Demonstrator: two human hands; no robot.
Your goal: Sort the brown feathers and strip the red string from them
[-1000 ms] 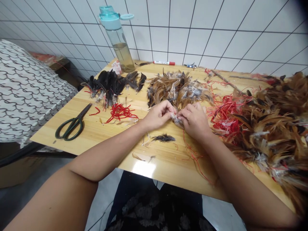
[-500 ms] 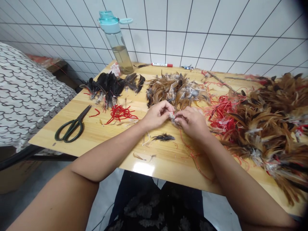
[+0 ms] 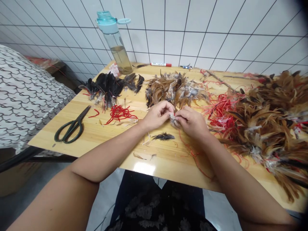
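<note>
Between my hands, over the middle of the wooden table (image 3: 166, 160), is a small bunch of feathers (image 3: 173, 119) with a fluffy grey-white end and a bit of red at its top. My left hand (image 3: 158, 114) pinches it from the left. My right hand (image 3: 192, 120) is closed at its right side, fingertips pressed together; whether they grip string or feathers is too small to tell. Red string (image 3: 192, 154) trails on the table below my right hand. A loose dark feather (image 3: 163, 136) lies just in front. Behind my hands spreads a pile of brown feathers (image 3: 168, 88).
Black scissors (image 3: 72, 126) lie at the left, near cut red strings (image 3: 120, 114) and black feathers (image 3: 108, 88). A water bottle (image 3: 117, 48) stands at the back by a red marker (image 3: 160, 64). Brown feather bundles (image 3: 269, 128) and tangled red string (image 3: 223, 110) cover the right side.
The fluffy end of the bunch shows a little more between my hands, and my right fingers have shifted slightly. The rest of the table is as before.
</note>
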